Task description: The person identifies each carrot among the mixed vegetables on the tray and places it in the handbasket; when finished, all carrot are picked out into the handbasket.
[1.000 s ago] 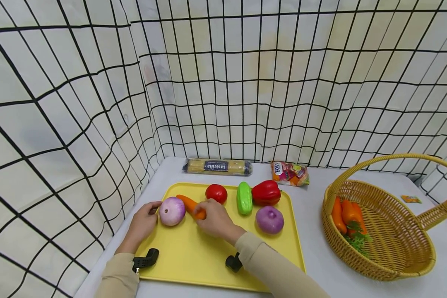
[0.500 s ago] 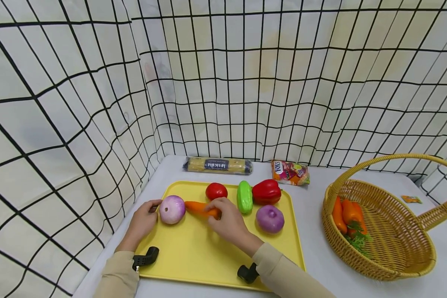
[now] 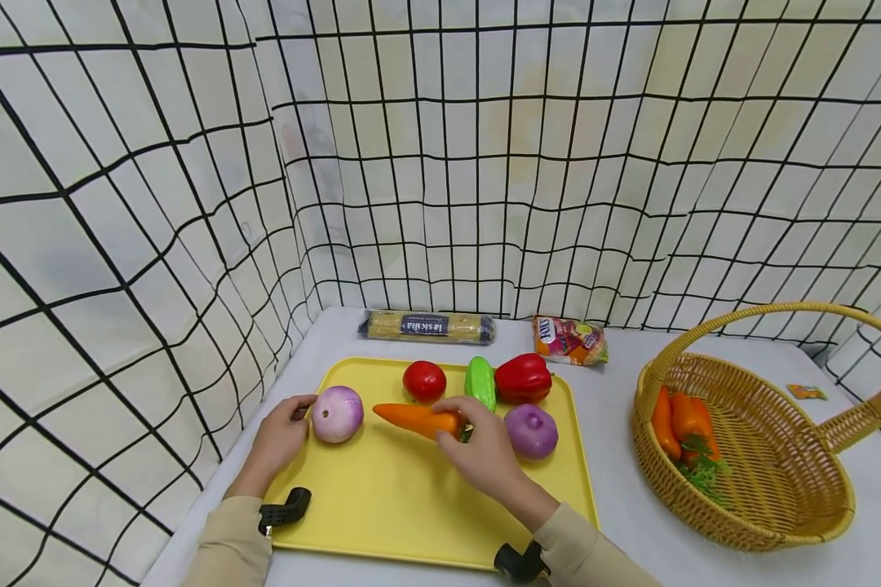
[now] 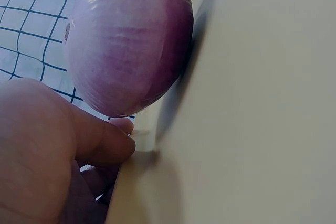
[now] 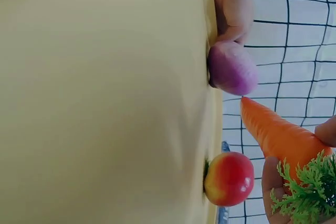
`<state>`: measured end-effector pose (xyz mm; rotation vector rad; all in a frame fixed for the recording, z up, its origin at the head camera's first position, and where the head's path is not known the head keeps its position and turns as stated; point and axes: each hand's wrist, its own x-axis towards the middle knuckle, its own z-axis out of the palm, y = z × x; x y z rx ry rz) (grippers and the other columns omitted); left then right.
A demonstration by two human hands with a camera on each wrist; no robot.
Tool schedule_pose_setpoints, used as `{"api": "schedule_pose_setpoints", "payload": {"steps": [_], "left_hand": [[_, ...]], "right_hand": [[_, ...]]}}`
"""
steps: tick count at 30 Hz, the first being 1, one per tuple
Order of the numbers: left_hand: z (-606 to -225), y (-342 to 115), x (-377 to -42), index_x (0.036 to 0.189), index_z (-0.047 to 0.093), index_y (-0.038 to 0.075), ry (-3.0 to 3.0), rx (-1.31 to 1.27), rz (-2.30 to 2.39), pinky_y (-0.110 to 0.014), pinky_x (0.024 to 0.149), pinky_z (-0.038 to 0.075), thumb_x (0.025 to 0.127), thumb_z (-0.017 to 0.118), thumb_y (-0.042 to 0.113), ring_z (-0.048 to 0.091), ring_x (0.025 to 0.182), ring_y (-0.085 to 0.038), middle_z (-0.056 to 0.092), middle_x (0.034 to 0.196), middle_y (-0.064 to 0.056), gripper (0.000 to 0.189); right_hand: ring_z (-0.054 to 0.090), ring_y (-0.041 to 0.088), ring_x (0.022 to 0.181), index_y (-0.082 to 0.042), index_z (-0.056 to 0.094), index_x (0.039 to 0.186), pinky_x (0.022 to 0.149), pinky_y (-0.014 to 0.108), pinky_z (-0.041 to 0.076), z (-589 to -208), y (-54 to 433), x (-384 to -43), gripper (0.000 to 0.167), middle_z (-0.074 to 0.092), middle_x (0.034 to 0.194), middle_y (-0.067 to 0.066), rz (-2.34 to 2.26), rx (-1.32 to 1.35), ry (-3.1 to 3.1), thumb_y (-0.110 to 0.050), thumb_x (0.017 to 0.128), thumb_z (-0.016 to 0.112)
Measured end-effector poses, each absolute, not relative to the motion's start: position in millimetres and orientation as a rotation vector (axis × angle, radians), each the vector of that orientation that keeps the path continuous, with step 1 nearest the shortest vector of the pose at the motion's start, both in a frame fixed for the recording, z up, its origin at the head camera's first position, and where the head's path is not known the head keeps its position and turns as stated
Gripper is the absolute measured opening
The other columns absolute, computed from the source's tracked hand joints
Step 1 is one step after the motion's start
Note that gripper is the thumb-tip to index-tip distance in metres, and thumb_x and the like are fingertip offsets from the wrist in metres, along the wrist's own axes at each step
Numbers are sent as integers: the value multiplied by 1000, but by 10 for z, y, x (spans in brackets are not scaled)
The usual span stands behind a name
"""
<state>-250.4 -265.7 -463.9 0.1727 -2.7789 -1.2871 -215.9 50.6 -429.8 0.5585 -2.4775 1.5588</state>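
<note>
My right hand [image 3: 482, 444] pinches an orange carrot [image 3: 416, 417] by its thick, leafy end, close over the yellow tray [image 3: 382, 505]. Its tip points left; green leaves [image 5: 310, 190] show in the right wrist view. At the tray's left edge, my left hand [image 3: 282, 434] has its thumb on the inner side of the rim and its other fingers curled at the outer side. Right beside it, apart from the thumb [image 4: 105, 142], lies a purple-white onion [image 3: 338, 414]. A red tomato [image 3: 424, 381] sits behind the carrot.
Farther right on the tray are a green cucumber [image 3: 480, 383], a red bell pepper [image 3: 523, 377] and a second purple onion [image 3: 531, 432]. A spaghetti pack [image 3: 426, 326] and a snack bag [image 3: 570, 340] lie behind. On the right, a handled wicker basket [image 3: 793, 465] holds orange vegetables [image 3: 693, 420].
My right hand has moved the carrot to the right, away from the left onion, and turned it so that it lies more level. The left hand has stayed put.
</note>
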Motion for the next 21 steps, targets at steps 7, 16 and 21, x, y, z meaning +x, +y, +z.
{"api": "schedule_pose_setpoints", "payload": {"steps": [7, 16, 21], "left_hand": [[-4621, -2651, -2498, 136, 51, -3, -2782, 158, -1270, -50, 100, 41, 94, 40, 4, 50, 120, -37, 54, 130, -25, 45], [-4625, -2638, -2495, 137, 51, -3, -2793, 167, -1275, -49, 99, 41, 95, 41, 4, 50, 118, -36, 54, 129, -25, 44], [-4626, -2647, -2495, 137, 51, -3, -2793, 163, -1264, -49, 99, 41, 94, 40, 4, 51, 118, -36, 55, 129, -25, 45]], "right_hand": [[57, 17, 96, -20, 67, 112, 80, 25, 54, -4239, 630, -2053, 29, 63, 113, -4, 1623, 497, -2443, -8, 86, 68], [56, 18, 92, -24, 69, 109, 73, 26, 54, -4248, 879, -1957, 30, 62, 113, -7, 1628, 381, -2423, -7, 84, 71], [56, 19, 87, -23, 70, 106, 72, 26, 53, -4258, 1036, -1928, 30, 64, 108, -5, 1628, 336, -2388, -4, 83, 72]]}}
